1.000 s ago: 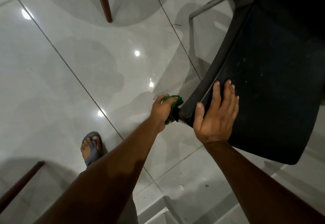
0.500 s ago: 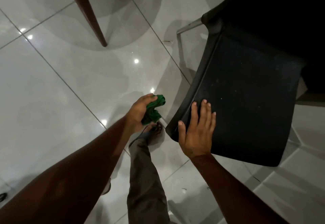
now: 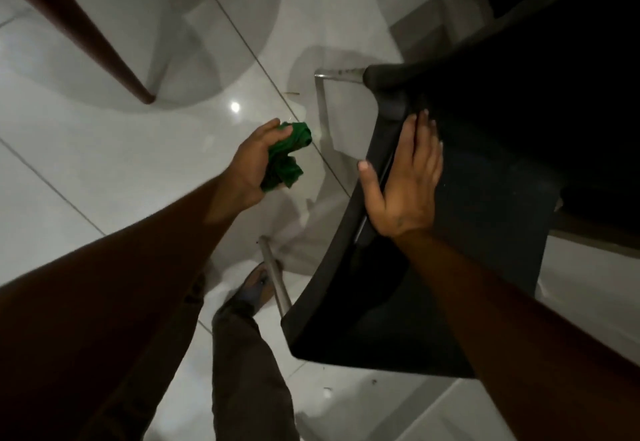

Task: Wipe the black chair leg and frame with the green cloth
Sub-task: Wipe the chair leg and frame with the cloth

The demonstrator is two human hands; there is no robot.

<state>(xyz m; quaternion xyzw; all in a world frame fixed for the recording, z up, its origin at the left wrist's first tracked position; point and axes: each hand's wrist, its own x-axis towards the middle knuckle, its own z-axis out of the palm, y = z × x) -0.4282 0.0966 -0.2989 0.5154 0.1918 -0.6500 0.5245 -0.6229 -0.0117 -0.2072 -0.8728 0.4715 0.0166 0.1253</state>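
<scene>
The black chair (image 3: 485, 232) fills the right half of the view, its seat edge running from upper right to lower centre. A grey metal leg (image 3: 275, 281) shows under the near corner, and another metal frame bar (image 3: 322, 114) shows at the far corner. My right hand (image 3: 403, 180) lies flat on the seat's left edge, thumb hooked over the rim. My left hand (image 3: 254, 160) holds the bunched green cloth (image 3: 285, 156) in the air to the left of the chair, apart from the seat and both legs.
Glossy white floor tiles (image 3: 104, 149) lie all around. A brown wooden furniture leg (image 3: 93, 38) slants down at the upper left. My own leg and sandalled foot (image 3: 252, 288) stand next to the near chair leg.
My left hand with the cloth has come off the near seat corner and moved up and left. My right hand slid further along the seat edge. The view shifted and my foot stepped closer.
</scene>
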